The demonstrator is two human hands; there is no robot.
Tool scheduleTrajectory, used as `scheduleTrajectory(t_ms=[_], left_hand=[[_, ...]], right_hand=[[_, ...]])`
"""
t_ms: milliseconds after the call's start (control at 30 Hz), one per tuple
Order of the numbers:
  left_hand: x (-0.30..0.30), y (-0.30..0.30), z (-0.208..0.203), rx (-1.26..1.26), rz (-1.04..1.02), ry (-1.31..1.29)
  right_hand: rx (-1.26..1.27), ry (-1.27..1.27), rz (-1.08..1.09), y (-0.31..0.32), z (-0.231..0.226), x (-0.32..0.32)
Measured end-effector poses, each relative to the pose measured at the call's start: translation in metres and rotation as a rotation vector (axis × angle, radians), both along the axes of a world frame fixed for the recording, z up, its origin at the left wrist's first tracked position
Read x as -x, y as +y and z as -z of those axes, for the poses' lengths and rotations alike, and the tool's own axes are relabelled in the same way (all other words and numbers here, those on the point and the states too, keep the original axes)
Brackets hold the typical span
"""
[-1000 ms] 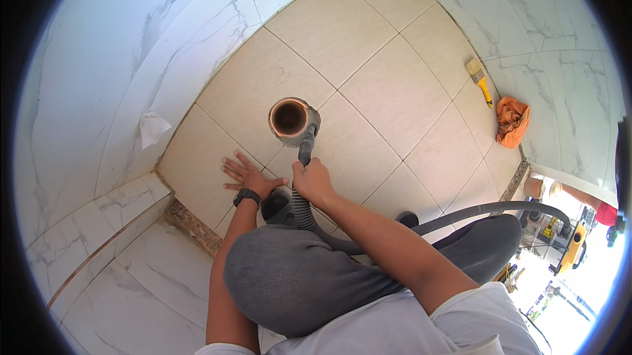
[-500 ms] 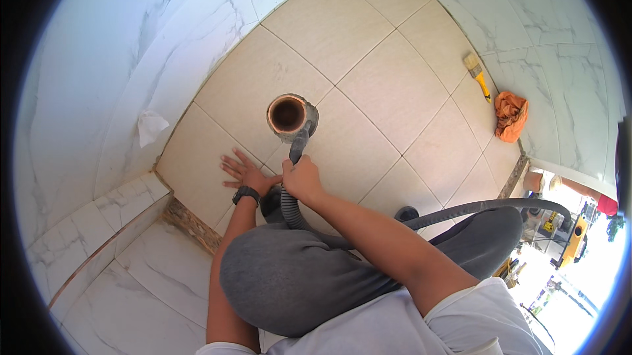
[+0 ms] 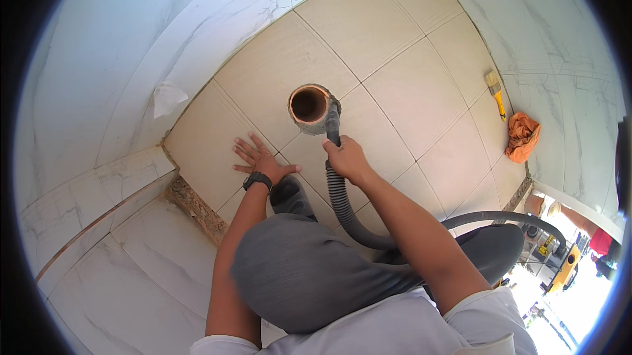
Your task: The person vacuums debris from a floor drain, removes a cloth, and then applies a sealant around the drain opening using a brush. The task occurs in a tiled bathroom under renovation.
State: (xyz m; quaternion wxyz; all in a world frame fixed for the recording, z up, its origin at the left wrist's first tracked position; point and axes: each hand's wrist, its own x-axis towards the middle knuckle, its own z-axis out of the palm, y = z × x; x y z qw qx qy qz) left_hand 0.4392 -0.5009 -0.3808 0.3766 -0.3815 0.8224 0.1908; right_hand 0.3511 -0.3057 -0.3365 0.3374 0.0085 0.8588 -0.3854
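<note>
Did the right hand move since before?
Yes. Against the pipe fixed in the floor, the right hand has moved right and a little forward, holding the hose.

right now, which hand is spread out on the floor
The left hand, the one with the dark wristwatch: it is spread on the beige floor tiles, while the right hand is closed around the black hose.

dark-grey hose (image 3: pixel 339 197), beige floor (image 3: pixel 421 105), orange cloth (image 3: pixel 523 138), grey-veined white wall (image 3: pixel 230 16)
</note>
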Motion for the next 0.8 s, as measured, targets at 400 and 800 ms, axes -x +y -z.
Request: scheduleTrajectory(t_ms=[400, 800], left_hand=[[0.002, -0.002, -0.001, -0.034, -0.007, -0.033], [-0.002, -0.001, 0.001, -0.049, -0.040, 0.031]], right_hand=[[-0.442, 0.000, -1.166, -0.010, -0.136, 0.141], [-0.457, 0.068, -1.390, -0.011, -0.075, 0.152]])
